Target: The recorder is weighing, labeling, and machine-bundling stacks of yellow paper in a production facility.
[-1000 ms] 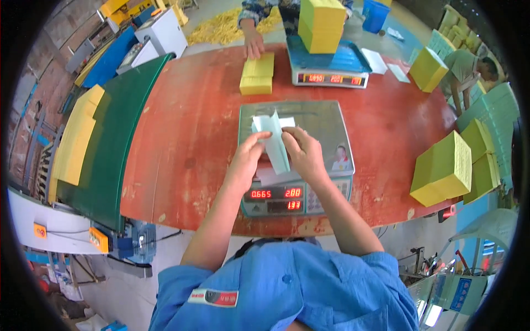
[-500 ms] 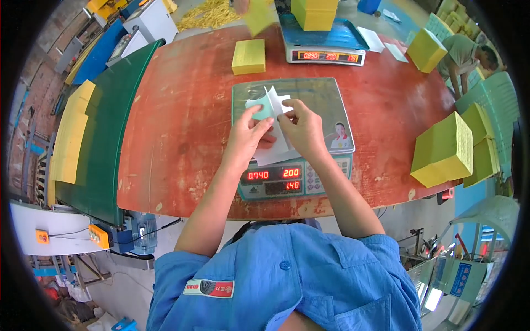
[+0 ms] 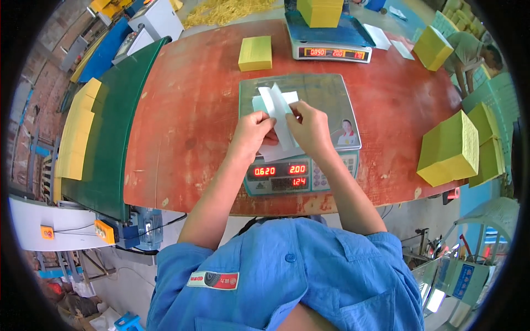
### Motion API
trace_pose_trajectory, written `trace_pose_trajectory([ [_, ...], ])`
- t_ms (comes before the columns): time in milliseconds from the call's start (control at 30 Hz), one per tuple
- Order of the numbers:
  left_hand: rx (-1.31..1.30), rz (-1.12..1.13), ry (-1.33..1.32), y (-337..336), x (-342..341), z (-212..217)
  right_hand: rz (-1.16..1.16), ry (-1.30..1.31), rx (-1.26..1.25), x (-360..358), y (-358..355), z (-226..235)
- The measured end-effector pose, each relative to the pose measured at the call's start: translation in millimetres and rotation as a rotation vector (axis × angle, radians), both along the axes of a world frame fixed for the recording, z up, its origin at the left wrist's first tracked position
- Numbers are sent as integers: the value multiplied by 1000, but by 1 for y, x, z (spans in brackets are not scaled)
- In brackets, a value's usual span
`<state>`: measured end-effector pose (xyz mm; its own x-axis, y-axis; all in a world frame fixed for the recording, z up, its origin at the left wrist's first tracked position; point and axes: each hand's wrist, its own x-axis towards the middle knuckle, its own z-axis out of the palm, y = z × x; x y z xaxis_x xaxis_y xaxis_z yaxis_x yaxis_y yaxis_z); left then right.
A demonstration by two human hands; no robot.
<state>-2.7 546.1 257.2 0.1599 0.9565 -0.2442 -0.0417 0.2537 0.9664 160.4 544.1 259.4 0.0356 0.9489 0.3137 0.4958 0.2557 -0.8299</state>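
Over the glossy platform of a digital scale (image 3: pixel 331 91), both of my hands work on white and pale green paper sheets (image 3: pixel 282 129), folded, with upper edges standing up. My left hand (image 3: pixel 254 131) pinches the left side, thumb against curled fingers. On the right side, my right hand (image 3: pixel 311 129) grips the paper near its fold, its fingertips partly hidden behind it. The lower edge of the paper hangs close above the scale's red-lit display (image 3: pixel 280 170).
A yellow stack (image 3: pixel 255 53) lies beyond my scale, near a second scale (image 3: pixel 331 52) bearing a yellow block (image 3: pixel 320 12). More yellow stacks (image 3: pixel 450 148) stand at the table's right edge. A green surface (image 3: pixel 107 138) adjoins at left. A person (image 3: pixel 469 52) bends over at far right.
The view has shifted slightly. The paper's folds have changed: its upper flaps stand closer together, and the pale green part at left is less exposed. The digits on my scale have changed.
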Motion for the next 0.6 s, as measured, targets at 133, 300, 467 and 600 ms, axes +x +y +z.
trace_pose_trajectory([
  [133,58,-14,-3,2,7,5,-97,-56,-33,7,3,8],
  [300,89,-21,26,-2,7,-8,-108,-159,167,7,18,-53],
  [467,192,-11,223,-5,7,5,-117,-125,337,-10,-5,-7],
  [600,663,107,292,-27,39,27,-121,-122,584,15,-46,34],
])
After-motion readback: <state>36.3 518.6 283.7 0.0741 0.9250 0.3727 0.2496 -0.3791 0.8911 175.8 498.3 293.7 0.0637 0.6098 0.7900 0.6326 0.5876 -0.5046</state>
